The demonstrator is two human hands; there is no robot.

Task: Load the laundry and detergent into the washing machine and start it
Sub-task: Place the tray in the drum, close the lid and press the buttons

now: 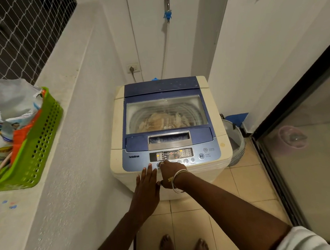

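At the front of the washing machine (118, 129), I have the right hand (171, 174) on the control panel (170, 155). Its fingers are mostly curled under, with one fingertip on a lower-row button, likely choosing a setting. The left hand (145, 188) lies flat on the front edge, fingers straight and together, probably as a brace. The laundry (160, 121) sits in the drum under the shut glass lid (188, 106). The start/pause button (201, 156) is untouched.

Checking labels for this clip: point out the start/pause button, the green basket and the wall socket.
start/pause button (201, 156), head view, button centre.
green basket (42, 147), head view, perforated side wall.
wall socket (136, 66), head view, faceplate.
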